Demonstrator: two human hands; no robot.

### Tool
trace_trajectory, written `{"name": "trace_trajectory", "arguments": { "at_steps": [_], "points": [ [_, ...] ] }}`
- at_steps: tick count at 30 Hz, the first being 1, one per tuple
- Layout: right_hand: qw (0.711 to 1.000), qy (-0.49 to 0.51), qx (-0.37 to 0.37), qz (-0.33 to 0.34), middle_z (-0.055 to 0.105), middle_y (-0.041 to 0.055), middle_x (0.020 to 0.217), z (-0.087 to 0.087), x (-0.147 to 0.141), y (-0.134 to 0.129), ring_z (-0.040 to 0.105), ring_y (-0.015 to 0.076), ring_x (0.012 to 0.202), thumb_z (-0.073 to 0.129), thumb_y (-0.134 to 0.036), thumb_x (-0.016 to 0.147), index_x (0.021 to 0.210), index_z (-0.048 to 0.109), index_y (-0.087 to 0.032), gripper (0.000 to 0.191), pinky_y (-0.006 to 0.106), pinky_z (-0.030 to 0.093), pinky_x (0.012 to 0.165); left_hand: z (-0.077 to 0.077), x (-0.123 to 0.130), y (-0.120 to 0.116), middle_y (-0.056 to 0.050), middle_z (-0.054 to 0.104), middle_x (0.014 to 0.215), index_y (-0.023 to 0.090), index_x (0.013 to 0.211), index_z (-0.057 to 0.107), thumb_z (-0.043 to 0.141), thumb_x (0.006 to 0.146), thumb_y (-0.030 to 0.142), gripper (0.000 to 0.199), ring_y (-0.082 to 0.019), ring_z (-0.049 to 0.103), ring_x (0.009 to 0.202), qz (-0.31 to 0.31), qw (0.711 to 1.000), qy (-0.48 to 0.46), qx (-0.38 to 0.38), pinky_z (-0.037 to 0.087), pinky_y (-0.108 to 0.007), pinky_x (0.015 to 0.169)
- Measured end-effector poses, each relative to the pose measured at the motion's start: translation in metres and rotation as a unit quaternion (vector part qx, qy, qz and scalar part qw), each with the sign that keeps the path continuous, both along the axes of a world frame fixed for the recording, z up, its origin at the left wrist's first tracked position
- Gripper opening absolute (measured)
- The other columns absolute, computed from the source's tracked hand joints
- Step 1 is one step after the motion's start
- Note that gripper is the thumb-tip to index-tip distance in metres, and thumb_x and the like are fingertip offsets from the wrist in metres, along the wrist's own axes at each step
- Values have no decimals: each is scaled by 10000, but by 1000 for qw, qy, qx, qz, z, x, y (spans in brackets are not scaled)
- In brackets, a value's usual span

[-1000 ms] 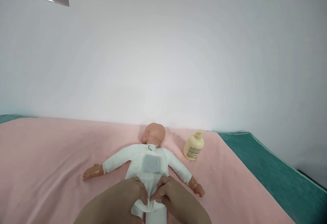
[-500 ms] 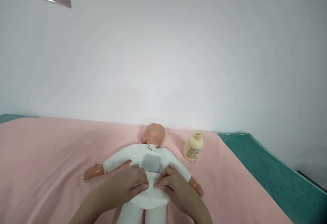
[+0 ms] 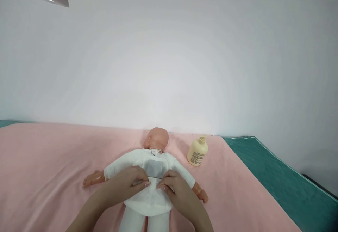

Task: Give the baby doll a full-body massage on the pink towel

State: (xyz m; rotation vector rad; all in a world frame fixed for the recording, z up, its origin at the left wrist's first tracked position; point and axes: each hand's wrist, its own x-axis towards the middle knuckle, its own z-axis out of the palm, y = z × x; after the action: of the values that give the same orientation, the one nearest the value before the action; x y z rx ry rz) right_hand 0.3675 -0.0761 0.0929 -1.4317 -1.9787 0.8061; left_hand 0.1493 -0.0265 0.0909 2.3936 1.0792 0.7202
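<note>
Doll (image 3: 150, 201): face down on the pink cloth (image 3: 52, 165), arms spread.
Left hand (image 3: 135, 181): fingers bent on the doll's back — pinching or merely pressing, not determinable.
Right hand (image 3: 173, 189): fingers bent, same back — grip likewise unclear.
Bottle (image 3: 197, 152): standing, right of the doll's head.
</note>
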Motion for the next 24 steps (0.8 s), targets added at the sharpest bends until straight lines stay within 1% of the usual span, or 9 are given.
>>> {"name": "trace_trajectory", "arguments": {
  "at_steps": [2, 3, 6, 9, 11, 17, 19, 21, 24],
  "points": [
    [1000, 4, 5, -16, 627, 34, 997, -2, 1, 3, 579, 211, 977, 440, -130, 864, 871, 738, -269, 329, 333, 429, 856, 5, 3, 1, 35, 724, 813, 256, 772, 704, 480, 866, 299, 247, -180, 634, 820, -49, 996, 26, -69, 469, -250, 741],
    [1000, 4, 4, -17, 627, 35, 995, -3, 1, 4, 577, 211, 977, 440, -131, 865, 869, 738, -266, 327, 332, 423, 863, 5, 4, 1, 23, 726, 838, 252, 795, 704, 476, 869, 295, 243, -190, 631, 844, -57, 994, 33, -91, 466, -269, 761],
    [1000, 4, -13, -6, 633, 34, 968, -9, -1, 8, 577, 210, 961, 448, -102, 838, 840, 743, -257, 333, 324, 414, 859, 1, 6, 4, 13, 728, 842, 254, 804, 714, 515, 848, 319, 214, -201, 634, 828, -53, 992, 37, -112, 463, -309, 796],
    [1000, -3, -22, -2, 636, 36, 955, -13, -2, 9, 571, 215, 969, 451, -89, 823, 811, 740, -244, 328, 321, 406, 864, -4, 6, 6, -1, 733, 864, 249, 839, 732, 523, 841, 339, 227, -208, 641, 840, -61, 990, 38, -125, 462, -318, 807],
    [1000, -5, -21, -6, 632, 38, 965, -12, -2, 8, 568, 217, 977, 452, -104, 835, 810, 732, -237, 311, 320, 401, 873, -4, 6, 7, -6, 730, 855, 239, 840, 736, 518, 839, 343, 241, -212, 636, 839, -59, 990, 42, -124, 458, -314, 788],
    [999, 30, 15, -37, 633, 48, 966, -8, -1, 11, 578, 214, 972, 431, -154, 882, 817, 691, -207, 273, 313, 411, 871, -5, 11, 11, -14, 712, 793, 205, 809, 718, 439, 877, 331, 313, -205, 621, 798, -10, 996, 23, -91, 444, -290, 729],
    [998, 33, 24, -44, 636, 55, 962, -12, -2, 14, 581, 224, 971, 428, -151, 876, 802, 693, -205, 280, 325, 415, 869, -8, 12, 12, -19, 713, 781, 208, 796, 712, 445, 872, 336, 306, -208, 620, 776, -14, 997, 20, -74, 447, -288, 694],
    [998, 28, 32, -45, 636, 61, 958, -16, -4, 15, 583, 235, 968, 439, -139, 857, 772, 695, -204, 277, 337, 419, 865, -12, 12, 12, -17, 700, 733, 217, 743, 692, 442, 869, 333, 304, -205, 611, 726, -15, 998, 19, -57, 445, -288, 646],
    [998, 20, 42, -43, 630, 66, 933, -22, -6, 16, 585, 242, 948, 459, -130, 834, 753, 697, -204, 262, 347, 424, 850, -14, 12, 13, -4, 661, 658, 220, 669, 651, 441, 864, 327, 306, -191, 589, 652, -14, 998, 21, -51, 433, -283, 592]
  ]
}}
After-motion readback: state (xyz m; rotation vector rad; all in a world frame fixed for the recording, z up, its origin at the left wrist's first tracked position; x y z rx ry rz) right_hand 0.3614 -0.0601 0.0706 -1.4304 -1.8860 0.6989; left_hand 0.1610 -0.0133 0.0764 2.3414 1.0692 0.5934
